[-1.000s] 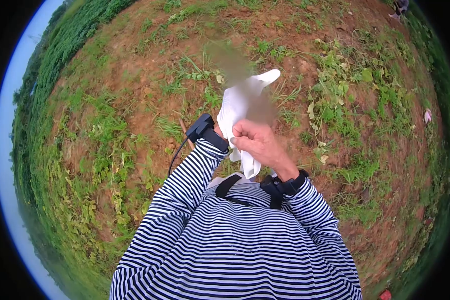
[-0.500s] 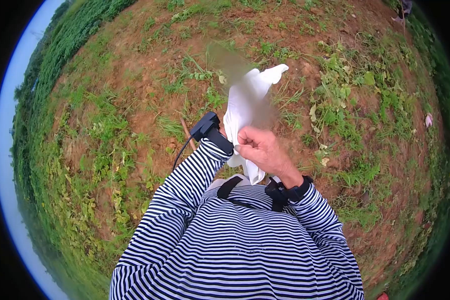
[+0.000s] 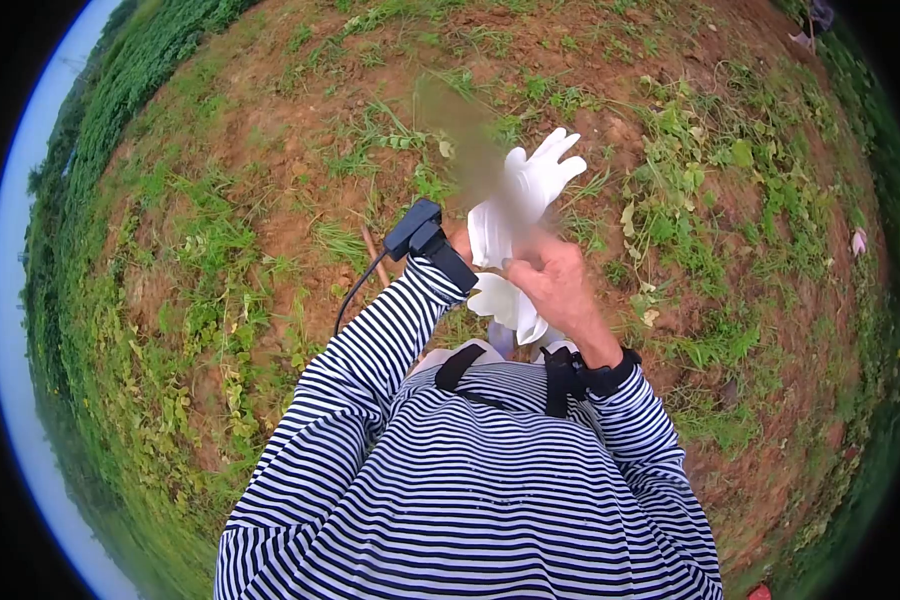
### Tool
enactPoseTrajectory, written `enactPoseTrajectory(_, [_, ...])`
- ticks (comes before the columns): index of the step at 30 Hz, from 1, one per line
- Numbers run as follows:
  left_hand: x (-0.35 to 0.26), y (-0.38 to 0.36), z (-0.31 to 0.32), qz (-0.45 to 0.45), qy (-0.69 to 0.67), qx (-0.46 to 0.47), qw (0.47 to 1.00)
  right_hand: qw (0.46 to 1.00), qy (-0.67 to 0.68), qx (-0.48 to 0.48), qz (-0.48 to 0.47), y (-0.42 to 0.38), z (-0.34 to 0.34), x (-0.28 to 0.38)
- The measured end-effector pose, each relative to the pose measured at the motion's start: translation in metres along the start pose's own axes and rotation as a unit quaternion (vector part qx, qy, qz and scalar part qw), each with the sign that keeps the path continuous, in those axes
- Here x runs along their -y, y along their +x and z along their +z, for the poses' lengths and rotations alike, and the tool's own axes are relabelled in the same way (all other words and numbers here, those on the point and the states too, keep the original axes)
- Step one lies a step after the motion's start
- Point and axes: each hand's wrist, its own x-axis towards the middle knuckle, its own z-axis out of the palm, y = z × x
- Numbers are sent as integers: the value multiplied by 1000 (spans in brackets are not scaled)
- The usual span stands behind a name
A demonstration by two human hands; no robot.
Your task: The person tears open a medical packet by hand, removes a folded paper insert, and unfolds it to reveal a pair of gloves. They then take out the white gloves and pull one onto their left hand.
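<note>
A white glove (image 3: 540,185), its fingers spread and pointing away from me, is stretched out in front of my body. A second white glove (image 3: 510,302) hangs just below it, nearer my waist. My right hand (image 3: 558,285) is closed, with thumb and forefinger pinching the upper glove near its cuff. Only a strip of my left hand (image 3: 459,243) shows, beside the upper glove's left edge. The glove and a wrist-worn black device (image 3: 414,230) cover its fingers, so I cannot see whether they are inside or behind the glove. A brownish blur crosses part of the upper glove.
Reddish soil (image 3: 300,130) with patches of grass and low leafy weeds (image 3: 685,190) surrounds me. A thin brown stick (image 3: 372,250) lies left of my left wrist. A pale pink scrap (image 3: 858,241) is at the far right. Dense green plants (image 3: 135,90) line the upper left.
The upper glove has opened from a crumpled shape, so its separate fingers now show. The second glove hangs more distinctly below. My right hand has shifted slightly right.
</note>
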Motion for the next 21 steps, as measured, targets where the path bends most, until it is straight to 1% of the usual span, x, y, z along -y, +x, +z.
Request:
enactPoseTrajectory(2, [-5,-2,-3,-16,65,-5,998,996,-87,-22,8,3,-3,-4])
enactPoseTrajectory(3, [-8,-5,-2,-24,93,-8,995,996,-79,-29,26,2,-5,-4])
enactPoseTrajectory(4, [8,-10,18,-29,155,-31,987,996,-74,-48,24,1,-6,1])
enactPoseTrajectory(6, [17,-8,27,-65,184,65,978,993,-68,-94,15,4,-9,11])
enactPoseTrajectory(7, [25,-12,44,-89,181,41,979,986,-88,-120,-80,7,-2,4])
enactPoseTrajectory(8, [25,-12,48,-111,176,16,978,985,-120,-96,-80,9,3,0])
enactPoseTrajectory(10, [17,-12,52,-117,156,34,980,977,-193,-52,-76,11,10,-4])
enactPoseTrajectory(11, [16,-13,53,-120,150,36,981,979,-195,-53,-21,13,15,-4])
enactPoseTrajectory(14, [21,-22,61,-122,162,50,978,967,-250,-4,-49,16,16,-21])
enactPoseTrajectory(15, [23,-25,64,-121,166,54,977,963,-266,1,-46,15,18,-24])
enactPoseTrajectory(18, [27,-32,74,-103,201,77,971,953,-302,9,-21,9,22,-21])
enactPoseTrajectory(20, [36,-38,80,-73,261,106,957,954,-300,17,-5,9,26,-16])
enactPoseTrajectory(21, [40,-40,85,-59,279,113,952,956,-291,7,-24,10,26,-19])
